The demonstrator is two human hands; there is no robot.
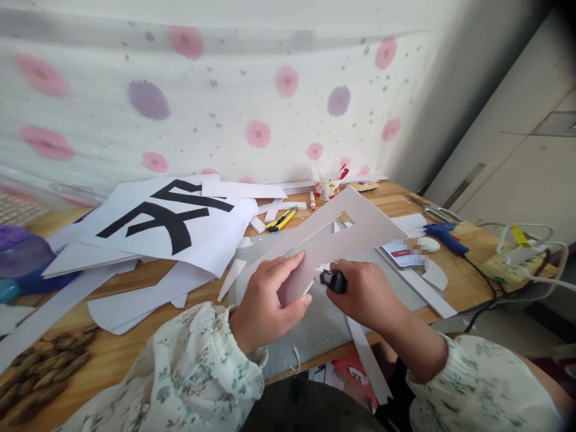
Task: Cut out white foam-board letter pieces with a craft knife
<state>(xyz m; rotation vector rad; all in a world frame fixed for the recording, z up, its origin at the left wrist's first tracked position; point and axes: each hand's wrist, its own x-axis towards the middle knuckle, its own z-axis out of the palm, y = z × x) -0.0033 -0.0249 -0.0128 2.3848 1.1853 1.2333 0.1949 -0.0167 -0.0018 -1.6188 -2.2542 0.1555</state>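
While our left hand pinches the near end of the white cut-out board, the board tilts up over the grey mat. Just right of the board's near end, our right hand is closed around a black knife, its tip touching the board's edge.

Wooden table, light brown, set against a flowered wall covering. On it: grey cutting mat at the front edge; white sheet with black strokes atop loose white paper offcuts; yellow utility knife; paper cup; blue glue gun; scissors; white power strip; brown dried pieces, front left.
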